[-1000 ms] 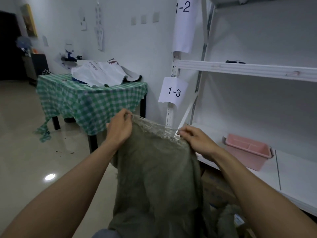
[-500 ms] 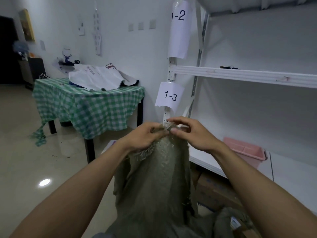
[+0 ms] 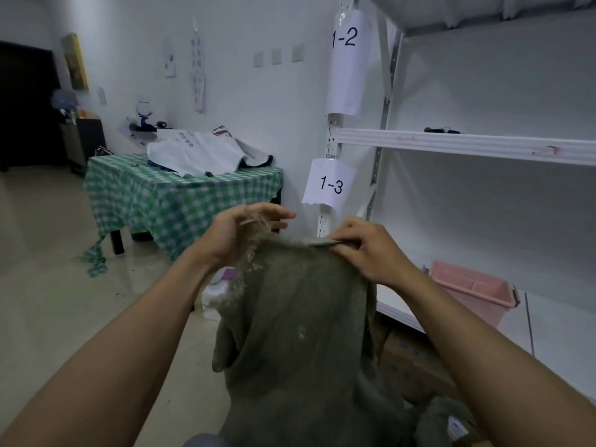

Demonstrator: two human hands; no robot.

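Note:
An olive-green cloth (image 3: 300, 333) inside a crinkled clear plastic wrap hangs in front of me. My right hand (image 3: 367, 253) pinches its folded top edge on the right. My left hand (image 3: 238, 233) is at the top left corner, where its thumb and fingers hold a loose strip of the clear plastic; the fingers point right, fairly straight. The lower part of the cloth drops out of view at the bottom.
A white metal shelf rack (image 3: 467, 145) with paper labels 1-2 and 1-3 stands to the right. A pink plastic bin (image 3: 474, 291) sits on its lower shelf. Cardboard boxes (image 3: 416, 366) lie under it. A green-checked table (image 3: 180, 195) with white garments stands behind.
My hands, together at the top middle half a second ago, have drawn apart. The left one has pulled the plastic off to the left, while the right keeps the cloth's edge.

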